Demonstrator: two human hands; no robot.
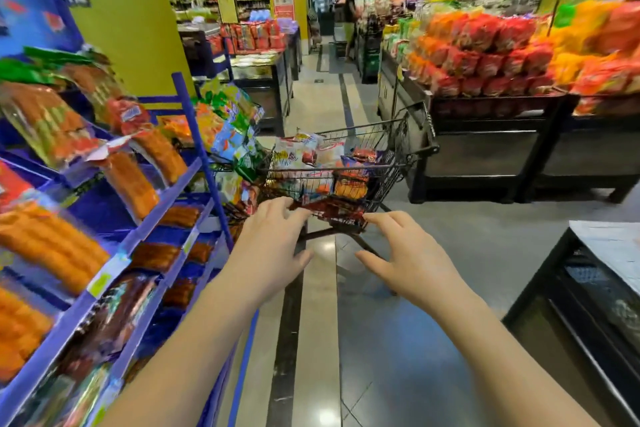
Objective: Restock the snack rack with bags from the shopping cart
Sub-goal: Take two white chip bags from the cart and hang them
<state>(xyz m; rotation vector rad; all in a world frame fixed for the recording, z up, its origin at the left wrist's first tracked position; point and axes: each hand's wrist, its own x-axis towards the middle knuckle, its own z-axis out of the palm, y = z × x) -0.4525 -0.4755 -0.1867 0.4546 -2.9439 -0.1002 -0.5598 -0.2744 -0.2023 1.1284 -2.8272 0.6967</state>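
A wire shopping cart [398, 140] stands in the aisle ahead of me, piled with colourful snack bags [304, 152]. At its near end lies a dark red bag [330, 213]. My left hand [273, 243] reaches to the bag's left edge and its fingertips touch it, thumb spread below. On the bag's right corner rest the fingertips of my right hand [412, 253], thumb held wide and away from the bag. The blue snack rack [194, 180] is on my left, its tilted shelves holding orange and dark sausage packs.
A black display table [502, 135] stacked with red and orange bags stands right of the cart. A dark freezer case [588, 305] is at my near right. A yellow pillar [128, 17] rises behind the rack. A person stands far down the aisle [351, 17].
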